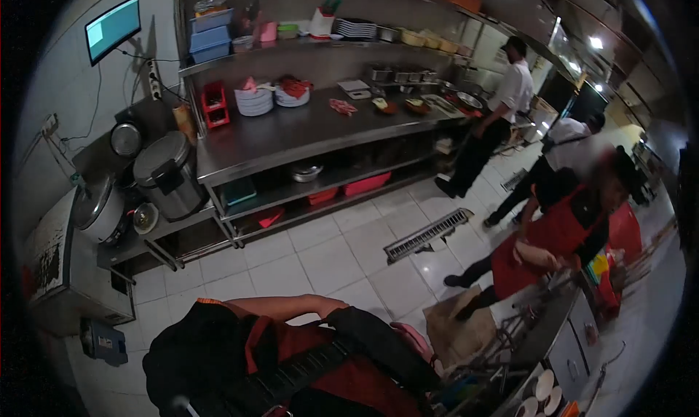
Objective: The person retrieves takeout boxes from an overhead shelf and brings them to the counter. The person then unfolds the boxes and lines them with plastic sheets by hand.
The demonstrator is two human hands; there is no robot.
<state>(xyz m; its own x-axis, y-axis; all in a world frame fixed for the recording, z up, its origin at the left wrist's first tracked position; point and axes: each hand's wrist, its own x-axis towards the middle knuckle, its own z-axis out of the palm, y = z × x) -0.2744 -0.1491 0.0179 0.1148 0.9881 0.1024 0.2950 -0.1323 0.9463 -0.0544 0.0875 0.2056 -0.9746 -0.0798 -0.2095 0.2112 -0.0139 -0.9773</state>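
My left forearm, bare below a black sleeve with an orange edge, reaches across my front. My left hand lies against the black sleeve on my right side, and its fingers are hidden. My right hand does not show. I wear a red apron with a dark strap across it. A pink item, partly covered by the sleeve, is just beyond my right side; its kind is unclear. No held object can be seen.
A steel counter carries stacked plates and red bins. Cookers stand at left. A floor drain crosses the tiles. A person in a red apron and two people in white shirts stand at right.
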